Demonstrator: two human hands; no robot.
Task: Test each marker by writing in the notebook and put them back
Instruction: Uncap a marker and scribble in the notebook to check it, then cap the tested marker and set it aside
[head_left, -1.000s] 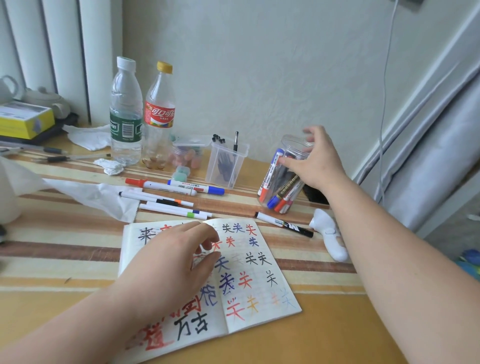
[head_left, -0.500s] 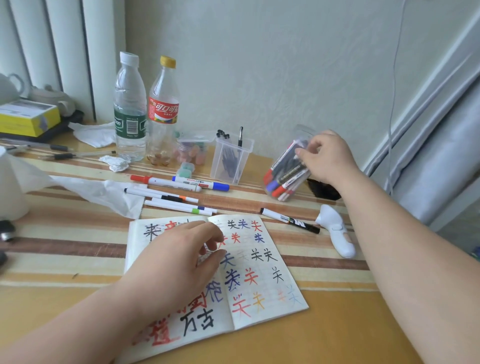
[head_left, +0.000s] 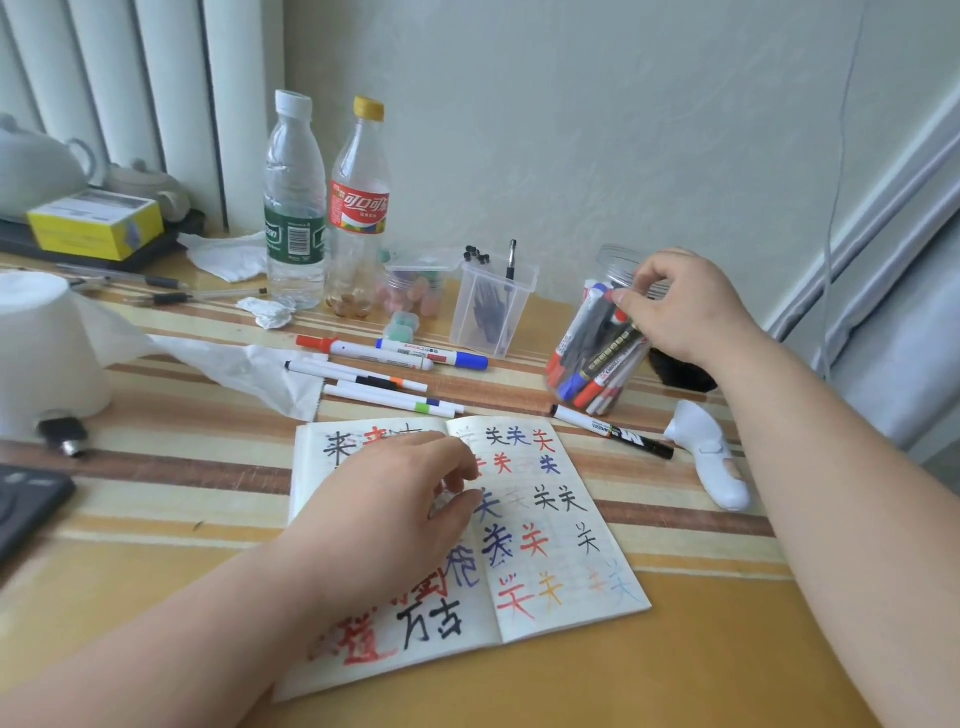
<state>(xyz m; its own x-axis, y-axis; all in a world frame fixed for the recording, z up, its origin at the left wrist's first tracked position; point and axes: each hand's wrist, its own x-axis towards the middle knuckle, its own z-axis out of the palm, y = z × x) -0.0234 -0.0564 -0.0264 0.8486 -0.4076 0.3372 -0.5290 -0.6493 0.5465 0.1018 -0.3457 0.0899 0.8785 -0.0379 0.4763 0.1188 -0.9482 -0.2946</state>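
An open notebook (head_left: 561, 571) full of coloured characters lies in front of me. My left hand (head_left: 395, 504) rests on its left page with loosely curled fingers, holding nothing. A clear marker jar (head_left: 597, 364), full of red, blue and black markers, leans to the right at the table's right. My right hand (head_left: 685, 312) grips the jar at its mouth, thumb against a red-capped marker. A black marker (head_left: 613, 431) lies just below the jar. Behind the notebook lie a red-capped marker (head_left: 363, 352), a blue-capped marker (head_left: 436, 356) and several thin pens (head_left: 384, 395).
Two plastic bottles (head_left: 295, 208) and a clear pen holder (head_left: 493, 306) stand by the wall. There is a white handheld device (head_left: 711, 457) right of the notebook. A tissue roll (head_left: 47, 343), a loose tissue (head_left: 249, 369) and a yellow box (head_left: 93, 223) fill the left side.
My right hand lifted and tilted the jar, then set its base back on the table, and its grip slid up to the jar's mouth. My left hand stayed on the notebook.
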